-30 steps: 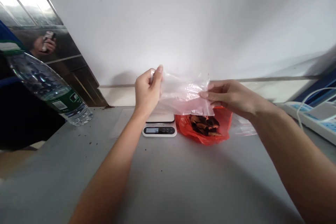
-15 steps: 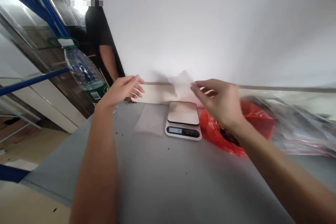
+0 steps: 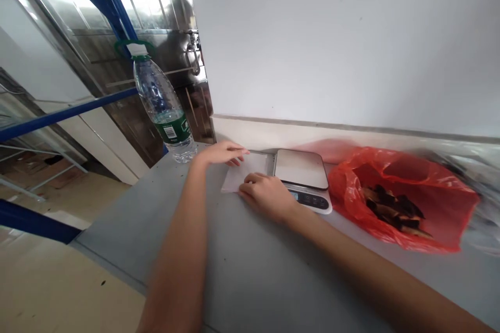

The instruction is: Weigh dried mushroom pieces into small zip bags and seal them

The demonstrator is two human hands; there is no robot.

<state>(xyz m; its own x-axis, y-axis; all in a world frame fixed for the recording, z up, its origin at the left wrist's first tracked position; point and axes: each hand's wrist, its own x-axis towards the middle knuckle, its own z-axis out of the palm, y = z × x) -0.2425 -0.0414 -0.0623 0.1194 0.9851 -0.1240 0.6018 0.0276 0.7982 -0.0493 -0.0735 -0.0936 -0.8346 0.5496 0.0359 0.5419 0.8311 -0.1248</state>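
Note:
A whitish translucent plastic sheet or pouch [image 3: 255, 162] lies flat on the grey tabletop [image 3: 242, 265]; whether it is one or a small stack I cannot tell. My left hand [image 3: 223, 154] hovers at its far left edge, fingers loosely stretched and apart. At the near edge, my right hand [image 3: 266, 195] has its fingers curled and pressed together on the sheet, the fingertips partly hidden. Just right of the sheet stands a small digital kitchen scale [image 3: 300, 169] with a bare plate, its lit display partly covered by my right wrist.
A red plastic bag [image 3: 347, 187] stands open at the right with dark brown dried pieces [image 3: 392, 208] inside. Blurred clear plastic bags [image 3: 486, 213] lie beyond it. A large water bottle [image 3: 162, 106] stands at the back left, near a blue metal frame [image 3: 70, 109]. A white wall [image 3: 344, 47] backs the table.
My right hand has come down and left from the air, bringing a thin whitish sheet onto the one on the table. My left hand has moved right to it. The person behind is out of view.

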